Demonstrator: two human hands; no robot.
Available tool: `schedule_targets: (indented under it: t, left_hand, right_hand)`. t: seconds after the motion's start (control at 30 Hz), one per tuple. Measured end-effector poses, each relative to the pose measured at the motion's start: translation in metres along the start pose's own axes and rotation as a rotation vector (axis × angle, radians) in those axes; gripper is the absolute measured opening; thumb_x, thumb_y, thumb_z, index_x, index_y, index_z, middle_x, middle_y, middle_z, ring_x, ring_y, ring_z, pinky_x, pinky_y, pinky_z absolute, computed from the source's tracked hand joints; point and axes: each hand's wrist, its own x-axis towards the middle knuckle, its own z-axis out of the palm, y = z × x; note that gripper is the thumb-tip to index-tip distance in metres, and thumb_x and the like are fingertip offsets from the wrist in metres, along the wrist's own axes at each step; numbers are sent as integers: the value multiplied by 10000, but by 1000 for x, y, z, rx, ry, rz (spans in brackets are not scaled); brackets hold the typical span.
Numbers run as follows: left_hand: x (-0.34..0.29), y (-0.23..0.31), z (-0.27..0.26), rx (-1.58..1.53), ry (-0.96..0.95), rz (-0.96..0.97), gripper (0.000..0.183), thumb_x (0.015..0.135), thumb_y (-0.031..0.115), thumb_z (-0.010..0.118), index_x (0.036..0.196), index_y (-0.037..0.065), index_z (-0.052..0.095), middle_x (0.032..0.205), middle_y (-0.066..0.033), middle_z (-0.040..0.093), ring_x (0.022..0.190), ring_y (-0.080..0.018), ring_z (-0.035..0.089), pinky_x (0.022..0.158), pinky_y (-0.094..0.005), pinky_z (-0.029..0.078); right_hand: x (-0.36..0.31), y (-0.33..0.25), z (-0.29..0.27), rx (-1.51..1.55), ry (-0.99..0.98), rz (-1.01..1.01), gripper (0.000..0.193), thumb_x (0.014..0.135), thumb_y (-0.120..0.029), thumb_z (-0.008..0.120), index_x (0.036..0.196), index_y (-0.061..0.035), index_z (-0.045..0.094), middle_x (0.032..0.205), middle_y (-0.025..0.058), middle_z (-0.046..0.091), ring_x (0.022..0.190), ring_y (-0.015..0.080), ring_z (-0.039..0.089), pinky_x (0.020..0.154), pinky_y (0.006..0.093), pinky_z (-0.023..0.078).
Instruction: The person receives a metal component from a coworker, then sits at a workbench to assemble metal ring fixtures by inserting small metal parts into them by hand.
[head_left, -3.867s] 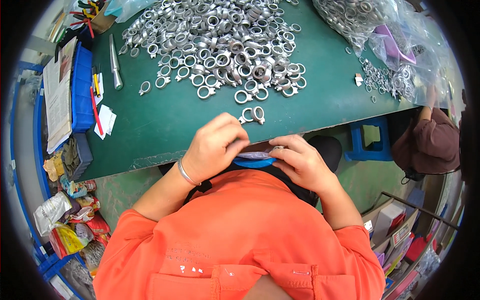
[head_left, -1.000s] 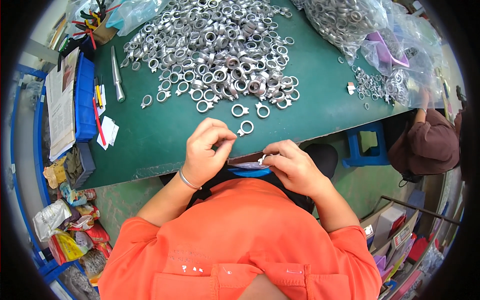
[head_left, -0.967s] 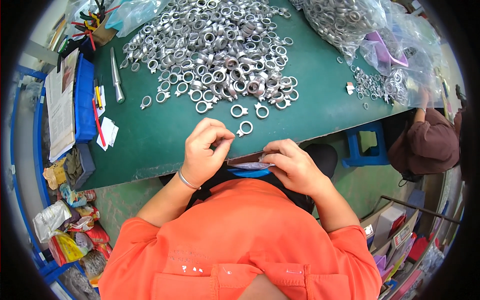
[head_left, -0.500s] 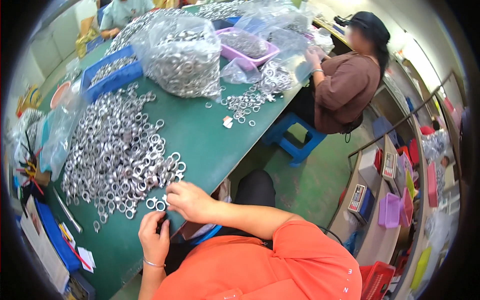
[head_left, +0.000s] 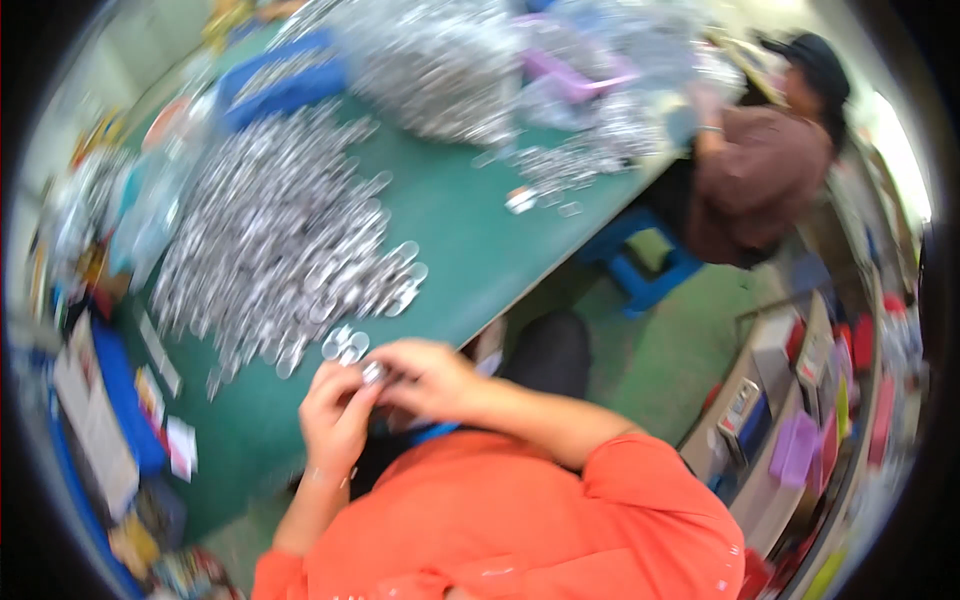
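Observation:
My left hand [head_left: 336, 412] and my right hand [head_left: 432, 382] meet just off the table's near edge. Between their fingertips is a small silvery metal ring [head_left: 374, 372], pinched by the left thumb and fingers. The right fingers are curled against its other side, partly hidden and blurred. Right beyond my hands, a few loose metal rings [head_left: 346, 345] lie on the green table [head_left: 455, 265]. A large heap of similar metal rings [head_left: 285, 235] spreads over the table behind them, smeared by motion.
Farther back are a blue bin [head_left: 282, 78], a clear bag of metal parts [head_left: 435, 75] and a purple basket [head_left: 578, 78]. A co-worker in brown [head_left: 758, 180] sits at the right by a blue stool [head_left: 640, 262]. Shelves hold purple trays [head_left: 795, 448].
The view has shifted, so the table appears farther right and higher. My hands, apart before, have come together, with a metal ring now showing between their fingertips.

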Motion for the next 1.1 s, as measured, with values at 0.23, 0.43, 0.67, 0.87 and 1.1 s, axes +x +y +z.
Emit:
schedule_targets:
  t: [0.23,0.43,0.67,0.87,1.1]
  left_hand:
    - [0,8,5,90,-48,68,100,760,-28,700,851,2,669,826,-59,557,719,-140,552,625,-246,446]
    - [-13,6,-5,153,-63,120,128,760,-42,692,866,21,657,829,-57,562,682,-132,548,597,-248,454]
    - [-24,-13,-29,159,149,-49,127,771,-70,667,850,13,610,857,-41,571,661,-73,514,590,-196,427]
    - [-13,-6,-19,167,145,-55,99,796,-40,656,879,8,630,859,-26,573,652,-64,505,580,-193,419]
    - [-11,-2,-17,107,55,-112,90,814,16,675,900,3,654,873,-28,586,651,-65,515,586,-196,426]
  right_hand:
    - [-9,-3,-20,554,-43,348,264,1003,-178,455,1153,13,558,871,61,628,740,109,612,618,236,516]
    - [-13,-11,-11,572,-92,275,189,895,-20,607,1077,15,569,980,70,609,843,103,596,714,244,515]
    - [-30,-14,-27,-512,-222,-241,231,713,71,640,914,-43,629,983,111,567,888,303,558,730,371,481]
    - [31,-4,-2,-815,108,-393,129,761,6,625,876,-53,631,878,83,555,800,290,537,688,365,447]
    - [21,-8,-8,-140,-3,-2,90,800,18,657,862,-15,602,911,80,554,797,211,554,682,303,457]
